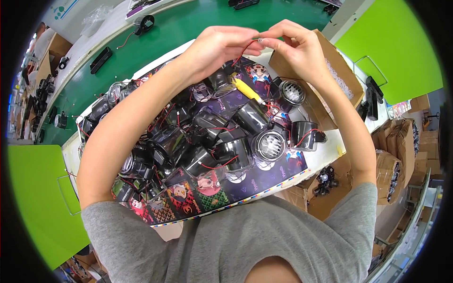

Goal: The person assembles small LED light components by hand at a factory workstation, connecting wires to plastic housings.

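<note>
Up at the far side of the work mat, my left hand (pixel 222 49) and my right hand (pixel 295 47) meet fingertip to fingertip. Between them runs a thin red and black wire (pixel 244 51), its end pinched at my fingertips. What sits at that end is too small to make out. Beneath my left hand lies a black cylindrical housing (pixel 221 81), and beside it a yellow-handled tool (pixel 246 89). Many similar black housings with clear covers and wire leads, such as one with a silvery grille (pixel 271 145), are heaped nearer to me on the printed mat (pixel 245 188).
An open cardboard box (pixel 356 92) of small clear parts stands right of my right forearm. Behind lies a green conveyor surface (pixel 179 29) carrying a few black parts. Bright green panels (pixel 391 42) flank the bench. Cardboard boxes (pixel 389 177) fill the lower right.
</note>
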### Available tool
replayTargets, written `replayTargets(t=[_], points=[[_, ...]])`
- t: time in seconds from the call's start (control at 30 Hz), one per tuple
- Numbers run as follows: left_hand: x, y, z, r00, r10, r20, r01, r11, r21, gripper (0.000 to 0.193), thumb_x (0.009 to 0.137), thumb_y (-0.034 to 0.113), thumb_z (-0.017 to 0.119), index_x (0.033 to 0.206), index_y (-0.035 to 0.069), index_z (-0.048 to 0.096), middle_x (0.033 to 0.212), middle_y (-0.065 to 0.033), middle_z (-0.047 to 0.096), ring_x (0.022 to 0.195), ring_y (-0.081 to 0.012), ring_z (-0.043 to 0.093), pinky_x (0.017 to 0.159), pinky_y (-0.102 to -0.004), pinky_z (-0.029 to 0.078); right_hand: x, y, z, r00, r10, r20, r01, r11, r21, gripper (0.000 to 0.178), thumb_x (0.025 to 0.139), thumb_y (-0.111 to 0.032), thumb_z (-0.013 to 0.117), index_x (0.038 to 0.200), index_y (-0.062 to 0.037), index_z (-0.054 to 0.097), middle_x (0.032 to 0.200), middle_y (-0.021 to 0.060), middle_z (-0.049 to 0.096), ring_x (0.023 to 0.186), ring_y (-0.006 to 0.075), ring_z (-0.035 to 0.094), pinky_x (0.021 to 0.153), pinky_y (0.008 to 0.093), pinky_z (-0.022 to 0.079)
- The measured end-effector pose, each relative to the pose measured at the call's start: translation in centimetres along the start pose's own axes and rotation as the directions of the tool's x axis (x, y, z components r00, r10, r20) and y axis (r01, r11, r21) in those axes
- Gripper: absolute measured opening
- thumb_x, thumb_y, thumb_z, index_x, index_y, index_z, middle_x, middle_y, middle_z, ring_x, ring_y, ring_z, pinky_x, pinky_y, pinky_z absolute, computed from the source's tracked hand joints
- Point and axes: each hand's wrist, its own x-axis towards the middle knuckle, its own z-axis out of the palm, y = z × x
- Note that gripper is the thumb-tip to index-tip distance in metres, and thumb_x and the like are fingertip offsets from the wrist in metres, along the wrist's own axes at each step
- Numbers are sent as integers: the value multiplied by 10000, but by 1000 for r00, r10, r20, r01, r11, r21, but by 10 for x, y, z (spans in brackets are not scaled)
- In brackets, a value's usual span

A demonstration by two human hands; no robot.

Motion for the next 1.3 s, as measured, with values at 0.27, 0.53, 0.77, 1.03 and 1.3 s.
replayTargets(t=[0.27,0.53,0.77,1.03,1.3], points=[[2,-7,-14,1000,15,-9,-14,985,173,219,825,133,562,957,-39,597,806,-72,605,780,-143,576,775,-247,450,8,-10,5,946,-321,51,323,909,-263,114,734,-74,616,840,-35,608,745,86,570,669,218,529,597,303,433],[4,-12,-12,975,192,-110,-90,797,598,258,809,152,570,1018,4,605,926,-97,621,889,-131,569,835,-247,428,-5,1,-18,987,129,-96,-136,988,-72,157,789,-125,587,903,-28,632,799,48,604,643,95,520,581,238,430],[10,-13,-16,984,119,-135,-24,830,557,273,781,123,575,1026,4,601,928,-92,624,880,-126,574,824,-236,419,-25,-2,-19,915,344,211,-345,938,-32,285,764,-164,611,995,2,586,832,82,617,726,121,573,636,238,459],[8,-13,-6,964,104,244,-260,560,787,220,768,163,597,912,3,640,676,-82,620,571,-126,538,549,-265,433,-16,8,1,918,272,289,-364,868,338,390,789,-60,554,1157,5,446,908,145,606,735,152,600,676,269,500],[-36,32,-44,990,88,-113,-5,811,585,228,849,195,497,902,3,608,671,-10,551,623,-99,547,641,-219,448,8,26,31,870,101,483,-28,988,-155,152,752,-30,561,889,31,590,785,117,607,678,187,605,644,280,481]])
